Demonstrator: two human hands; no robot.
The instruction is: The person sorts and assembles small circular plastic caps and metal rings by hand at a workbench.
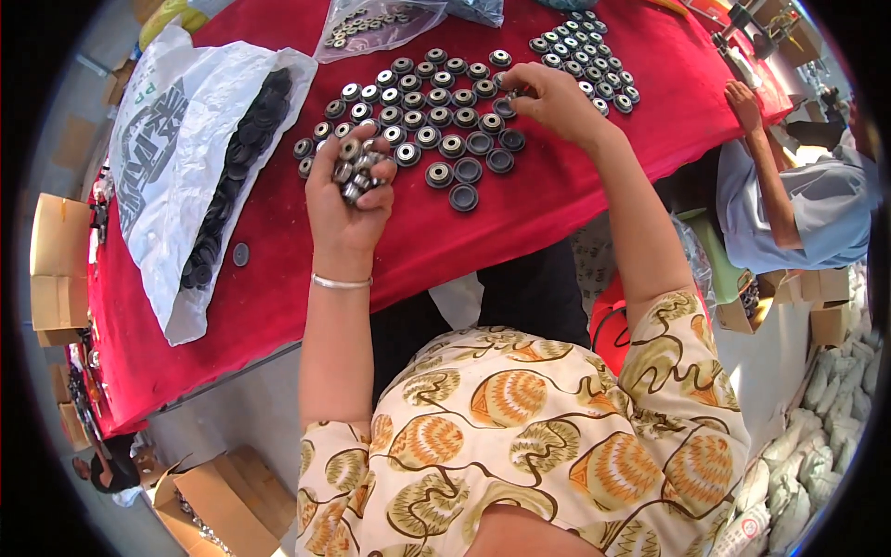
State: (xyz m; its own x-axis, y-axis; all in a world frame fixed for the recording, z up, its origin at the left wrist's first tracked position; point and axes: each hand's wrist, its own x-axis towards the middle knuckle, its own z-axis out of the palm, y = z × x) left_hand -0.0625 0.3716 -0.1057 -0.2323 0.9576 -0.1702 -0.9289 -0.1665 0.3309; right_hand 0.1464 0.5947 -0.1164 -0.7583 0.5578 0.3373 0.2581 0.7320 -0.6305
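Observation:
Cupped in my left hand [345, 209] are several small shiny metal bearings [356, 171], held above the table. My right hand [559, 104] is pinched at the right side of a group of black round caps, its fingertips on a bearing that they mostly hide. Just below those fingertips is a black cap [504, 109]. Most caps in the group carry a silver bearing [451, 146] in the middle. Several at the near right corner, such as one black cap [463, 198], have no bearing in them.
A white plastic bag [153, 176] spilling black caps [243, 139] lies on the red-covered table [278, 320] at left. One loose cap [241, 254] is beside it. Bearings fill a clear bag [371, 28] behind. Another cap group [594, 60] sits far right, near a co-worker's arm [775, 181].

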